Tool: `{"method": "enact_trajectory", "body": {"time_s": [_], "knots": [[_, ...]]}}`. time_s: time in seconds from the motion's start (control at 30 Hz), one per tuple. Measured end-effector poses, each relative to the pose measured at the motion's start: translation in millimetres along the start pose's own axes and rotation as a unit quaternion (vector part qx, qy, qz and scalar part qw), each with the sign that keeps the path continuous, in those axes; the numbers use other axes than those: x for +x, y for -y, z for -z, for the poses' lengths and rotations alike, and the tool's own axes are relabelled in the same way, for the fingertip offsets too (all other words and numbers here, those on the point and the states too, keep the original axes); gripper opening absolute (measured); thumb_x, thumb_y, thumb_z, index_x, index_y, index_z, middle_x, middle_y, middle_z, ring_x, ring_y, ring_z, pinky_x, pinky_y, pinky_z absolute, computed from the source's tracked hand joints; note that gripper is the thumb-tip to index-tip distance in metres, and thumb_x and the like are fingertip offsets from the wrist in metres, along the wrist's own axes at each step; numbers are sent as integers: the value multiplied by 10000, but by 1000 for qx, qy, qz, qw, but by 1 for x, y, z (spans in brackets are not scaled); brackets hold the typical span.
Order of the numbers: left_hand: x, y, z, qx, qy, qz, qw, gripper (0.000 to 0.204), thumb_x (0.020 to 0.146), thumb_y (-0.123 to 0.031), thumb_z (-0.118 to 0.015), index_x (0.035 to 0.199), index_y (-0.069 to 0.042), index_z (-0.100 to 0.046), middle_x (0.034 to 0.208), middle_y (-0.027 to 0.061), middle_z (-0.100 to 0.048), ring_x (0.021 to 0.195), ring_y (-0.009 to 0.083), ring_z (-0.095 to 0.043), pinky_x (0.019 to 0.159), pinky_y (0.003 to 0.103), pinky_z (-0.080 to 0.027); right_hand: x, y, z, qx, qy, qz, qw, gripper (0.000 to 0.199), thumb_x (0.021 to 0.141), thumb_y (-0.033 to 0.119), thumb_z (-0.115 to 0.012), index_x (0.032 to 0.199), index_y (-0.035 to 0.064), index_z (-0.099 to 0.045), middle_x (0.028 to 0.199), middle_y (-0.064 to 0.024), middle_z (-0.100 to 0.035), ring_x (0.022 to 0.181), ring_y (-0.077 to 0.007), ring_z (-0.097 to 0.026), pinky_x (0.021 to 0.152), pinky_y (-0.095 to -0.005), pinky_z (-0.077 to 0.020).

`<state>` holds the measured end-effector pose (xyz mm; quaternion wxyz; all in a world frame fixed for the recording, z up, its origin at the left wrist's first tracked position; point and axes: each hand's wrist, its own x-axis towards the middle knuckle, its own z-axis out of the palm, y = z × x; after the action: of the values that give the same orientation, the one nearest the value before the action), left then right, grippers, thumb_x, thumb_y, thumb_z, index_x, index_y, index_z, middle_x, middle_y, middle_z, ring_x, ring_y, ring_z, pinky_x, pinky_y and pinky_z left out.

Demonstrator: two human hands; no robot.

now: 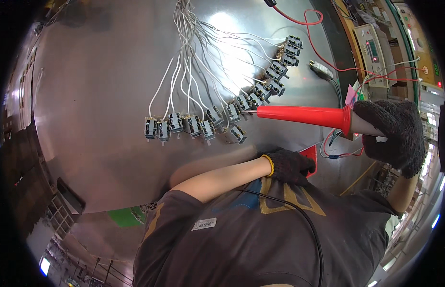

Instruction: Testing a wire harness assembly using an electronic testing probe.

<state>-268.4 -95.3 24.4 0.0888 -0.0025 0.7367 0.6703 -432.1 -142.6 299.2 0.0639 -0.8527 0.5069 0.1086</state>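
My right hand (397, 131), in a dark knitted glove, is wrapped around the grey handle end of a long red test probe (299, 116). The probe points left, and its thin metal tip reaches one of the small grey electrical parts (233, 112); whether it touches metal there I cannot tell. Several such parts with white wires (184, 52) lie in a curved row on the metal table. In a dark glove with a yellow cuff, my left hand (290, 166) rests low by the table's near edge, fingers curled beside a red object (310, 158). What they hold is hidden.
The shiny metal table (98, 110) spreads left. A white-and-black connector (321, 70) with cables lies on the right. Beyond stand a beige tester (373, 52) with a display and another instrument (425, 62). A red lead (311, 43) loops across the far right. A black cable (306, 217) crosses my shirt.
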Motion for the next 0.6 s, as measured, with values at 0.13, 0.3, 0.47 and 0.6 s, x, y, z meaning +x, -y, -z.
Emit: {"method": "enact_trajectory", "body": {"time_s": [0.13,0.3,0.47,0.6], "knots": [[1,2,-1,-5,-7,-16,1000,575,984,-465,-682,1432,-111,-610,1294,106,-746,1186,318,-719,1034,458,-539,5,1,-1,1,3,13,1000,622,593,33,-812,1210,99,-770,968,-131,-779,838,-357,-763,750,-447,-588],[2,3,-5,2,-8,-17,1000,575,982,-486,-666,1417,-113,-621,1272,117,-748,1169,324,-720,1019,460,-541,9,4,-2,-8,6,15,1000,636,582,43,-821,1214,99,-772,949,-136,-774,817,-355,-754,752,-451,-584],[3,4,-5,-4,-5,-17,1000,577,984,-492,-659,1419,-114,-620,1251,129,-754,1174,329,-718,1017,459,-540,14,7,-2,-19,0,25,1000,644,577,42,-827,1215,102,-774,941,-134,-773,803,-352,-749,734,-450,-574],[2,4,-4,-32,8,-3,999,580,983,-493,-663,1415,-108,-619,1248,130,-755,1175,328,-717,1015,459,-540,14,10,2,-24,3,27,999,658,572,27,-827,1222,108,-773,945,-132,-776,802,-344,-752,724,-450,-571]]}}
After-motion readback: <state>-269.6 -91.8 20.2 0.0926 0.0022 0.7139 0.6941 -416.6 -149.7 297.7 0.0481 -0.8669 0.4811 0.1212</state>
